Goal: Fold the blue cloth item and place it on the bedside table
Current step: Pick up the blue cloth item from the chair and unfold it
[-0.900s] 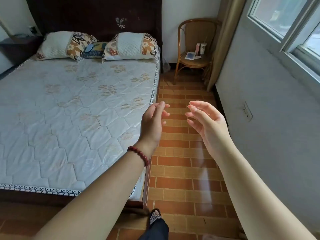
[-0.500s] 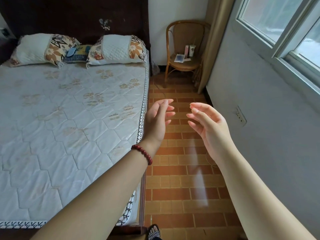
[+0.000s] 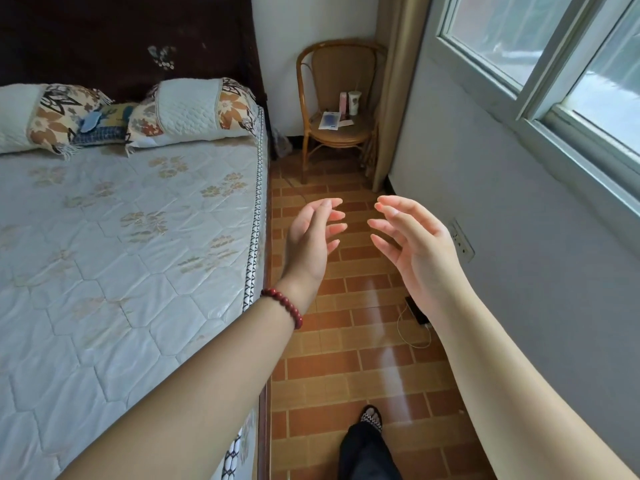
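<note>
Moved forward along the bed (image 3: 138, 271) since half a second ago, foot end now out of view. Far left, at the bed's head, blue cloth (image 3: 102, 133) bunched between two pillows (image 3: 188, 109), untouched. Mid-frame over the tiled floor (image 3: 346, 368), left hand (image 3: 308, 244) raised, fingers relaxed, grasping nothing. Beside it, apart, right hand (image 3: 419, 251) likewise released, palm facing inward.

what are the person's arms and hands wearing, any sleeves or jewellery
Both forearms are bare, with no sleeves in view. The left hand has a dark red bead bracelet at its wrist. The right hand wears no bracelet or watch. Neither is gloved.
</note>
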Demonstrator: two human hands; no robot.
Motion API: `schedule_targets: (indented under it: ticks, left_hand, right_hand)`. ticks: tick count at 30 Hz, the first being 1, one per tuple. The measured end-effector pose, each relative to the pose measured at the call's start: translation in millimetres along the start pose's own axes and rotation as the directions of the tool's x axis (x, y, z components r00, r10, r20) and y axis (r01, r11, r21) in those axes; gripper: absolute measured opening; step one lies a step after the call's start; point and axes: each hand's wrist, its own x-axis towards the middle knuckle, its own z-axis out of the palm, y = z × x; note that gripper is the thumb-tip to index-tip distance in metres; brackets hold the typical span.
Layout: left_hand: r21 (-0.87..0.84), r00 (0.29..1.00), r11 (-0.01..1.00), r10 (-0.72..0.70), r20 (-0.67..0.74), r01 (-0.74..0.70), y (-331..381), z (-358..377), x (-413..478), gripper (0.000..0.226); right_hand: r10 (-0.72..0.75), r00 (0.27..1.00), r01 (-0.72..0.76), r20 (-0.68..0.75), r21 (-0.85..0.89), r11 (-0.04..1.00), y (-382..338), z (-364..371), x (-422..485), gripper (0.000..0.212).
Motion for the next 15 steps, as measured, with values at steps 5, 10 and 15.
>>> schedule_targets:
  ticks: [5, 10, 15]
  left_hand:
    - [-0.009, 0.999, 0.999, 0.035, -0.004, -0.035, 9, 58, 65, 0.027]
    - [-0.018, 0.999, 1.000, 0.020, -0.031, -0.021, 3, 98, 112, 0.026]
    - [-0.020, 0.995, 1.000, 0.010, -0.101, -0.012, 0, 112, 153, 0.026]
  right_hand:
    - [-0.022, 1.000, 0.022, 0.012, -0.012, 1.000, -14, -36, 73, 0.011]
    - [0.004, 0.999, -0.004, 0.040, -0.005, 1.000, -18, -61, 129, 0.012]
    - [0.047, 0.997, -0.049, 0.068, 0.026, 0.998, -15, -71, 177, 0.013]
